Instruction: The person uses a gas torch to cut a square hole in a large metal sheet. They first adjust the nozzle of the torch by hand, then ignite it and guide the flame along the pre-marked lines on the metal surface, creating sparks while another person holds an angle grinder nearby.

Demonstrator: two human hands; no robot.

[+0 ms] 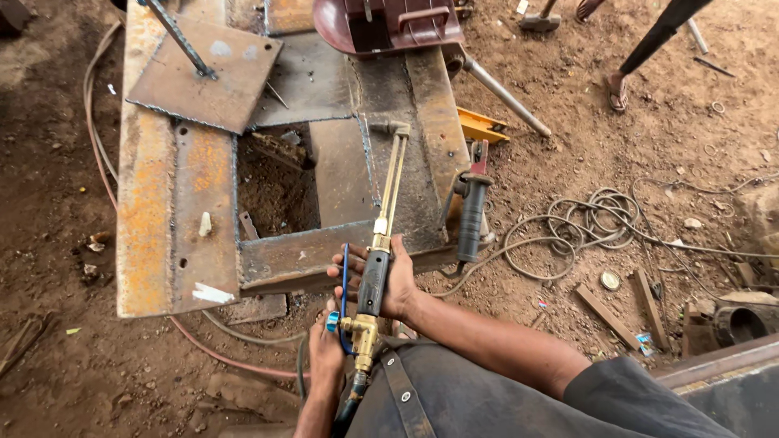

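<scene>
A broad, rusted brown steel plate assembly [174,243] lay flat on the reddish dirt ground [49,203], its welded pieces framing a square opening through which soil showed; its near edge ran just ahead of the hands, and open dirt stretched on the left and right. A smaller square rusty steel plate [207,77] lay tilted on the far left of the assembly. To the right, a loose coil of grey cable [600,219] sprawled over the dirt, well apart from the plates. Over the near edge lay the long brass cutting torch with a dark grip [380,235], its twin thin tubes reaching forward across the plate to a bent tip near the opening's right side. The right hand [393,280] was wrapped around the dark grip, fingers curled closed on it. The left hand [326,357] sat at the brass valve block at the torch's rear, fingertips pinched on a small blue knob [332,321].
</scene>
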